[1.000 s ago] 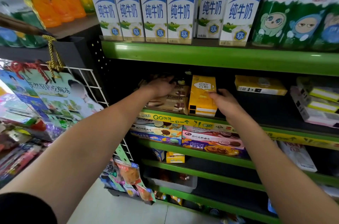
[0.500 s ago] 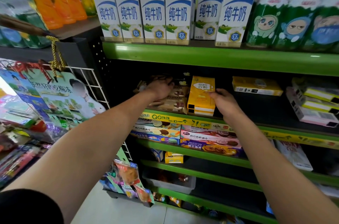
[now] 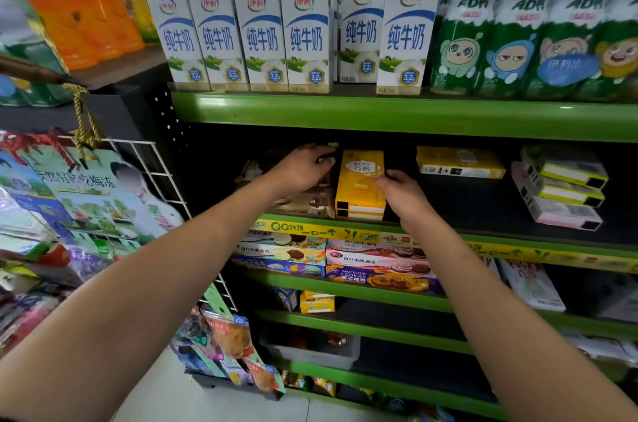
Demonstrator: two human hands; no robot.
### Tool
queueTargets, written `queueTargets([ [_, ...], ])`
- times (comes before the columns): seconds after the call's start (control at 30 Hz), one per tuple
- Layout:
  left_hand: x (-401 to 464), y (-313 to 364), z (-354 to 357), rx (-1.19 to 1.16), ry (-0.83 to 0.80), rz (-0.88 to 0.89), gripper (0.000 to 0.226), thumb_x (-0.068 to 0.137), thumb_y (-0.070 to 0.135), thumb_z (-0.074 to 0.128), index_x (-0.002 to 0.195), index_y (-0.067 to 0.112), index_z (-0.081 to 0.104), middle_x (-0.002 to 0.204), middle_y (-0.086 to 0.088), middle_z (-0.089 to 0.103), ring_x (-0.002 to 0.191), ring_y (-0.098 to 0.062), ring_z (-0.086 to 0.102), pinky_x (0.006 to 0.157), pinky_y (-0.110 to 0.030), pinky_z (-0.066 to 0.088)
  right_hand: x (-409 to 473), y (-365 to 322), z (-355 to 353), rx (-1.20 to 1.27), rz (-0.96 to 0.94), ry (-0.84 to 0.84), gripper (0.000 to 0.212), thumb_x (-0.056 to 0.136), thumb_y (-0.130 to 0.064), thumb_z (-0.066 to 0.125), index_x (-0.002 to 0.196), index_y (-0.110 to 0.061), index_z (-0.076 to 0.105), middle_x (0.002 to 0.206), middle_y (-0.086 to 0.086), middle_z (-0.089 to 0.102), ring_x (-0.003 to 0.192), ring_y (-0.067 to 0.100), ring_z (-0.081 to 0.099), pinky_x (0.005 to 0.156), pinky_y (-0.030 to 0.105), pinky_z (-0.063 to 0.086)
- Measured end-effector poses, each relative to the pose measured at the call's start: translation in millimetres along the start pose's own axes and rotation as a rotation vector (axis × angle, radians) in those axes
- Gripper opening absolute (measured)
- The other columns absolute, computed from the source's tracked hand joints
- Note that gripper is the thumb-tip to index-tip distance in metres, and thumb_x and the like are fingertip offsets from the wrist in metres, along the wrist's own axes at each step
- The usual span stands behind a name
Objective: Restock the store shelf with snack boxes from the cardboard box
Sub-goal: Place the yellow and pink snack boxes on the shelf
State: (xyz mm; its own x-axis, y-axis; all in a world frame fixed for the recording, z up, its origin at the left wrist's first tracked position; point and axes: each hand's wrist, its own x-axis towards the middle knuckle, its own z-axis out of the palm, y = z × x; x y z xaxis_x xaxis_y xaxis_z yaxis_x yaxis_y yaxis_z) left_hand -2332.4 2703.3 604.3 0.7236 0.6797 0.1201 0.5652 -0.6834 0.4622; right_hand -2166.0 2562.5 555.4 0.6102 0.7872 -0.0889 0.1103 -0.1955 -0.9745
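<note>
A stack of yellow snack boxes (image 3: 360,180) stands on the dark middle shelf (image 3: 448,207) of the green rack. My right hand (image 3: 402,195) touches the stack's right side, fingers curled against it. My left hand (image 3: 305,166) rests with curled fingers on a pile of brown snack boxes (image 3: 307,202) just left of the yellow ones. Whether it grips one, I cannot tell. The cardboard box is out of view.
Another yellow box (image 3: 459,162) lies flat further right, then stacked white and yellow boxes (image 3: 562,187). Milk cartons (image 3: 286,38) and green drink bottles (image 3: 535,35) fill the shelf above. Cookie boxes (image 3: 345,259) sit below. A wire rack with hanging snacks (image 3: 103,193) stands at the left.
Both hands stay at the same boxes. My right hand has shifted slightly up along the yellow stack's side. The view has tilted a little.
</note>
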Motion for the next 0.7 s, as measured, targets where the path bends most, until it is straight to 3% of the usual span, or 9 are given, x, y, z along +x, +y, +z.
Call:
queueTargets([
  [0.13,-6,12,13,-0.040,-0.020,0.049,0.045,0.103,0.037,0.045,0.146,0.022,0.045,0.150,-0.008,0.042,0.133,-0.027,0.044,0.095,-0.021,0.031,-2,-1,-1,-0.022,0.000,0.005,0.056,0.093,-0.039,0.060,0.144,-0.022,0.045,0.140,0.003,0.054,0.114,0.018,0.051,0.088,0.031,0.038],
  [0.33,12,28,23,0.014,0.000,0.050,0.044,0.100,0.033,0.049,0.143,0.020,0.049,0.146,-0.011,0.044,0.132,-0.028,0.045,0.104,-0.030,0.038,-4,0,-1,-0.051,-0.015,0.017,0.056,0.094,-0.038,0.058,0.146,-0.022,0.043,0.140,0.003,0.053,0.110,0.016,0.051,0.085,0.030,0.039],
  [0.5,56,48,25,0.235,-0.174,0.014,0.049,0.104,0.040,0.034,0.148,0.020,0.041,0.157,-0.008,0.035,0.141,-0.030,0.035,0.113,-0.036,0.032,-3,0,-2,-0.053,-0.011,0.016,0.057,0.092,-0.035,0.059,0.144,-0.019,0.045,0.138,0.005,0.055,0.117,0.021,0.054,0.090,0.032,0.043],
  [0.6,69,57,34,0.264,-0.217,0.005,0.050,0.106,0.040,0.026,0.151,0.022,0.035,0.158,-0.009,0.032,0.142,-0.030,0.033,0.113,-0.037,0.030,-1,2,-2,-0.036,-0.005,0.012,0.055,0.093,-0.034,0.058,0.143,-0.018,0.046,0.132,0.003,0.057,0.098,0.012,0.055,0.079,0.024,0.040],
  [0.7,69,56,41,0.179,-0.211,0.004,0.048,0.106,0.034,0.031,0.146,0.009,0.042,0.152,-0.016,0.040,0.138,-0.034,0.037,0.112,-0.037,0.030,0,5,-2,-0.039,-0.005,0.019,0.055,0.092,-0.035,0.057,0.143,-0.019,0.046,0.120,-0.002,0.057,0.088,0.007,0.052,0.072,0.023,0.038],
])
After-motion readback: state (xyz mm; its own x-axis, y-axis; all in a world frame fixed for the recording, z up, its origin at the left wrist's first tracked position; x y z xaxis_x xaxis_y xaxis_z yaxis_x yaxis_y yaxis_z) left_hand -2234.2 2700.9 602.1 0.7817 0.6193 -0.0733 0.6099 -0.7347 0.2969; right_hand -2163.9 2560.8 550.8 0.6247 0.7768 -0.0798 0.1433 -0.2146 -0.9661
